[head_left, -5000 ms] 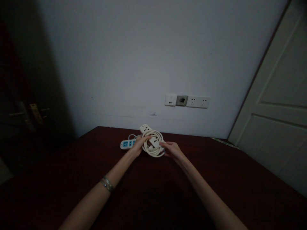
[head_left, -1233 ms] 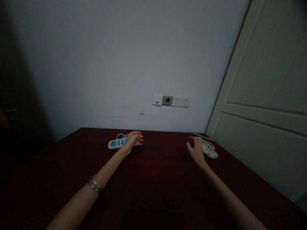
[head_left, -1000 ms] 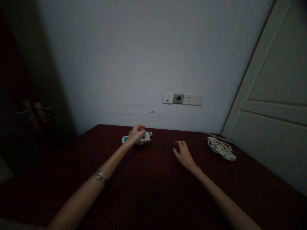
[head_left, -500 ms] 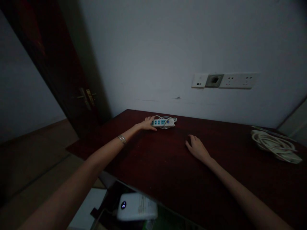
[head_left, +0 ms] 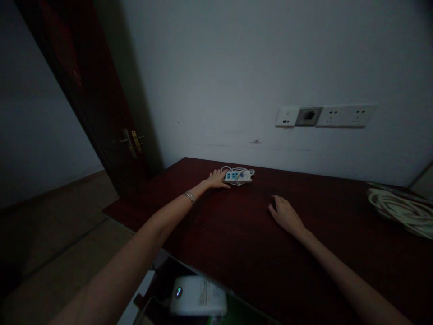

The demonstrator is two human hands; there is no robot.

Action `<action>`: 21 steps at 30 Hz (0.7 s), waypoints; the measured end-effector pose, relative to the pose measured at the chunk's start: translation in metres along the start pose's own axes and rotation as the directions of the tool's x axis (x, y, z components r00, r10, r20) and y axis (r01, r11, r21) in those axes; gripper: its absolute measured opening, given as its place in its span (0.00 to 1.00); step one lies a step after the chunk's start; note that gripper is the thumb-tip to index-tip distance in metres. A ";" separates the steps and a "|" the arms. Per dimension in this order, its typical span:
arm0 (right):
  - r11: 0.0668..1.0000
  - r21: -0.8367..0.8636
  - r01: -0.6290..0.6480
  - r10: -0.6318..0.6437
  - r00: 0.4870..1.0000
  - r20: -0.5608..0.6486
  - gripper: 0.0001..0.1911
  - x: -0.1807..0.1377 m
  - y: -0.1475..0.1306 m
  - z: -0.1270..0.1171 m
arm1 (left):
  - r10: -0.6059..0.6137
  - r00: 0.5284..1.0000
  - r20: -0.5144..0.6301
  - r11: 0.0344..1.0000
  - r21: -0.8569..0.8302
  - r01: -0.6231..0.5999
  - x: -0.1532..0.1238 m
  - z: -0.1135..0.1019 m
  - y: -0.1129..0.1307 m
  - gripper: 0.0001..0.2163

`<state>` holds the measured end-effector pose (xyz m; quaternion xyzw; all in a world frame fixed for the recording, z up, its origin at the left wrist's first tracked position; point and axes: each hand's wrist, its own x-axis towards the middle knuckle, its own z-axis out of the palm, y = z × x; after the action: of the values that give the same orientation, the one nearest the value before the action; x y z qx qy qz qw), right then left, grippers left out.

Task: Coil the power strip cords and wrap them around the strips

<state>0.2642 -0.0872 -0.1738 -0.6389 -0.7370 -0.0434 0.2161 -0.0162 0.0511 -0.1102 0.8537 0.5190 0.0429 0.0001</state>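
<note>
A white power strip (head_left: 246, 178) with blue-faced sockets lies on the dark red tabletop (head_left: 223, 221), its white cord looped around it. My left hand (head_left: 217, 178) is at the strip's left end, thumb along the near side and fingers on the far side, hiding that end. A bracelet (head_left: 190, 197) circles my left wrist. To the right and nearer to me, my right hand (head_left: 286, 214) rests on the tabletop, holding nothing, with its thumb apart from the loosely bent fingers.
Coiled pale cable (head_left: 402, 210) lies at the table's right end. Wall sockets (head_left: 347, 116) are above the table's back edge. A door (head_left: 111, 122) stands at the left. Below the front edge sits a white device (head_left: 199, 295) with a lit display.
My left hand has slid right along the power strip and covers more of its sockets. The strip stays in place. The view has shifted slightly; my right hand rests about where it was.
</note>
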 end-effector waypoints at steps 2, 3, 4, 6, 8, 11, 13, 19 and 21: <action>1.000 0.011 -0.004 0.004 1.000 0.014 0.21 0.000 -0.001 -0.001 | -0.009 1.000 -0.009 1.000 0.022 0.010 0.003 0.001 0.001 0.39; 1.000 0.016 -0.004 0.004 1.000 0.020 0.21 -0.001 -0.001 -0.001 | -0.013 1.000 -0.012 0.999 0.030 0.013 0.004 0.001 0.001 0.38; 1.000 0.019 -0.004 0.004 1.000 0.025 0.21 -0.001 -0.002 -0.002 | -0.015 1.000 -0.015 0.999 0.037 0.015 0.006 0.001 0.001 0.36; 1.000 0.022 -0.006 0.006 1.000 0.028 0.20 -0.001 -0.003 -0.003 | -0.014 1.000 -0.015 0.999 0.046 0.014 0.009 0.001 0.000 0.35; 1.000 0.023 -0.008 0.007 1.000 0.023 0.20 -0.002 -0.004 -0.004 | -0.014 1.000 -0.012 0.999 0.049 0.015 0.013 0.001 0.000 0.34; 1.000 0.024 -0.001 0.001 1.000 0.001 0.20 -0.003 -0.004 -0.004 | -0.025 1.000 -0.007 0.999 0.046 0.025 0.017 0.002 0.000 0.32; 1.000 0.026 0.007 -0.007 1.000 -0.010 0.19 -0.003 -0.004 -0.003 | -0.033 0.999 -0.008 0.999 0.040 0.033 0.018 0.002 0.000 0.32; 0.999 0.031 0.008 -0.007 1.000 -0.023 0.19 -0.003 -0.006 -0.004 | -0.061 0.997 -0.045 0.998 0.008 0.061 0.015 0.003 0.000 0.31; 1.000 0.030 0.009 -0.008 1.000 -0.023 0.19 -0.003 -0.006 -0.005 | -0.060 0.995 -0.075 0.998 -0.005 0.060 0.010 0.004 0.001 0.31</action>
<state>0.2594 -0.0925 -0.1692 -0.6320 -0.7378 -0.0406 0.2338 -0.0105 0.0602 -0.1129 0.8355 0.5440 0.0755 -0.0170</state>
